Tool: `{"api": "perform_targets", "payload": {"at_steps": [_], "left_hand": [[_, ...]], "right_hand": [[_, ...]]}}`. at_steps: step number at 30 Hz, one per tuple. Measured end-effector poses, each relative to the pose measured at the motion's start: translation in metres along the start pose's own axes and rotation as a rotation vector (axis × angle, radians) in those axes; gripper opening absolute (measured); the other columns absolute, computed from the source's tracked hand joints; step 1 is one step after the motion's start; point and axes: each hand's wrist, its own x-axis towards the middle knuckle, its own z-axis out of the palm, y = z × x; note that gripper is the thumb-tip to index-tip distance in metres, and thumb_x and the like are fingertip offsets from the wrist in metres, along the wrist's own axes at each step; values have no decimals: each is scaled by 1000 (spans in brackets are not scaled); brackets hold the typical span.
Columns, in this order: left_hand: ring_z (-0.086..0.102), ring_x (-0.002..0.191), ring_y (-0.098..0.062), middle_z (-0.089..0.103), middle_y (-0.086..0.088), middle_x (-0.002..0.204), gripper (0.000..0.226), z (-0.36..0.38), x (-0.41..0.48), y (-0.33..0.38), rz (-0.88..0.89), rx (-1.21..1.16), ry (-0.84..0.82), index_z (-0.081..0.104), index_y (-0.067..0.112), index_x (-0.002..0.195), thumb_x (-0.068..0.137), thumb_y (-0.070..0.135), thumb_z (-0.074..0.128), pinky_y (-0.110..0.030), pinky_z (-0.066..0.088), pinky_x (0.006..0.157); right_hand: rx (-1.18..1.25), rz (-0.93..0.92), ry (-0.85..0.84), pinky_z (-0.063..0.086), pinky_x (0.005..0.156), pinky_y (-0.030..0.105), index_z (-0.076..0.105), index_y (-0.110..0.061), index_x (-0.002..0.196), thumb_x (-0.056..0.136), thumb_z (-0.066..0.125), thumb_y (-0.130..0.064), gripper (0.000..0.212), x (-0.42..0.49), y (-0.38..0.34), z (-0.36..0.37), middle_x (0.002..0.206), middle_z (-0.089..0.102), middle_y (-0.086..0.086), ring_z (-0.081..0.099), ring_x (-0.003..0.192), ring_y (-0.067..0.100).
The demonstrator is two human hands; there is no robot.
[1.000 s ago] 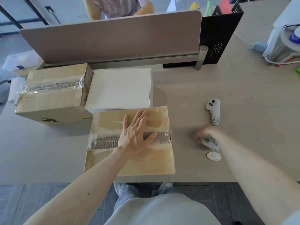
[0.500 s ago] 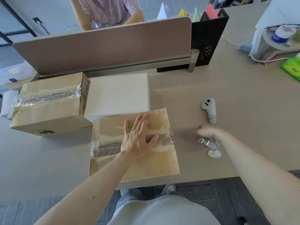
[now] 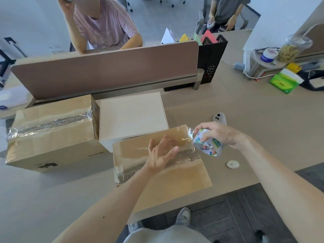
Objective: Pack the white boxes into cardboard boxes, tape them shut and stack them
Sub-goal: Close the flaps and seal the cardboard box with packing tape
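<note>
Two cardboard boxes on the desk [image 3: 263, 120], both closed and taped along the middle seam with crinkled clear tape; contents hidden. Near box [image 3: 175, 181] straight ahead by the desk's front edge. Left box [image 3: 52, 137] farther back and to the left, larger, printed side facing front. One white box [image 3: 131, 116] behind the near box, hard against the left box's right side, lid shut, nothing on top, backed by the brown divider [image 3: 105, 71].

Left hand [image 3: 160, 155] over the near box's seam, palm turned inward, fingers spread and straight; touching the tape or just above it, cannot tell. Right hand [image 3: 219, 134] above the box's far right corner, fingers and thumb curled round a tape roll [image 3: 206, 146] with a printed label. Clear film glinting just left of the roll, over the box top.

Grey controller [image 3: 219, 118] partly behind the right hand. Small white disc [image 3: 232, 164] on the desk, right of the near box. Black holder [image 3: 212, 55] at the divider's right end, coloured sheets standing in it. Farther right, green tissue pack [image 3: 284, 81] with white tissue showing, and a clear jar [image 3: 294, 48] with something yellowish inside.
</note>
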Motion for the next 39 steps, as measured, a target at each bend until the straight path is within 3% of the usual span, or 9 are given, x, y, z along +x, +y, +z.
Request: {"api": "perform_targets", "payload": {"at_steps": [3,5,9,15,20,23,25,28,39], "left_hand": [[54,115,8,68,12,116,63,-27,-4,4,-19,-333,-139,63,22,121,83,68,46,-38,23,118],[65,98,-7,74,2,103,39,-40,-12,3,-27,-437,-207,69,18,110,91,51,60,-34,46,98],[65,67,-11,76,0,79,27,-58,-29,-14,-142,-396,-65,73,5,94,91,32,72,-33,47,63],[71,60,-16,70,-5,65,14,-98,-63,-40,-243,-601,74,71,-1,85,93,10,69,-23,58,61],[69,53,-18,72,-10,65,17,-125,-90,-67,-312,-588,190,71,1,78,93,10,70,-27,56,56],[68,52,-23,73,-14,66,18,-133,-108,-83,-326,-585,244,72,2,76,93,10,70,-41,61,66],[66,52,-22,73,-14,66,18,-139,-118,-92,-363,-586,314,73,3,77,93,11,70,-39,61,66],[64,52,-23,73,-14,67,21,-150,-132,-107,-392,-607,406,73,2,76,93,15,71,-38,61,64],[62,52,-23,73,-15,70,23,-130,-145,-130,-533,-684,474,73,-2,85,92,20,72,-34,59,63]], "right_hand": [[-34,-15,-74,53,69,46,69,-26,97,67,65,-26,31,-7,-28,34,106,66,16,67,90,37],[-52,-15,-113,55,66,52,69,-25,99,66,66,-24,32,-7,-39,57,107,66,19,67,85,40],[-122,6,-145,57,65,50,65,-28,106,74,67,-21,32,-5,-55,98,105,68,19,68,85,43],[-200,-36,-130,55,91,47,63,-37,119,77,68,-36,43,6,-73,148,109,71,-2,69,98,21],[-272,-85,-111,40,108,34,43,-23,147,85,74,-31,70,18,-95,184,149,46,-4,47,133,14],[-472,-127,-64,42,87,26,62,-18,126,81,78,-37,52,25,-110,200,123,63,-4,57,108,11],[-547,-142,-61,41,66,28,69,-12,94,78,78,-43,36,33,-115,208,92,69,3,56,76,13],[-714,-155,-6,22,51,30,41,-11,60,76,74,-55,58,43,-109,206,58,40,4,33,52,18],[-838,-151,-20,17,50,31,28,-20,53,73,72,-59,62,54,-113,217,51,28,-4,26,48,19]]}}
